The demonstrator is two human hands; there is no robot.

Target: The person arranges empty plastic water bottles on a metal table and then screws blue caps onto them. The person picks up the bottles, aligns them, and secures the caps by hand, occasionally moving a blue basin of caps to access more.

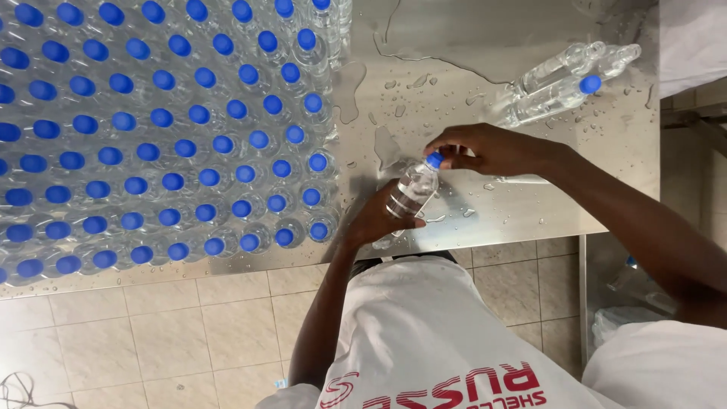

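A small clear plastic bottle (411, 189) stood tilted near the middle of the frame, its smooth transparent body ribbed faintly and topped by a round blue cap (433, 160). The left hand (379, 216) wrapped its fingers around the lower part of the bottle from the left, closed snugly on it. The right hand (485, 150) came in from the right, its fingertips pinched together on the blue cap; whether they were turning it could not be told.

The bottle rested over a steel table (530, 204), a flat, dull-shining sheet speckled with water drops and a few wider puddles toward the upper middle of the frame. In the upper right, two more clear bottles (560, 83) lay on their sides just beside each other, one showing a blue cap, the other's cap hard to make out.

The whole left half of the frame was filled by a dense block of upright bottles (151, 136), packed in rows so that mostly their round blue caps showed, glossy against the clear plastic shoulders. Its right edge stood near the left hand, not touching it.

Below the table's edge lay pale square floor tiles (189, 326) with thin grout lines. The person's white shirt (424, 333) with red print filled the lower middle. At the lower right, under the table, something clear and crumpled sat, too dim to identify.
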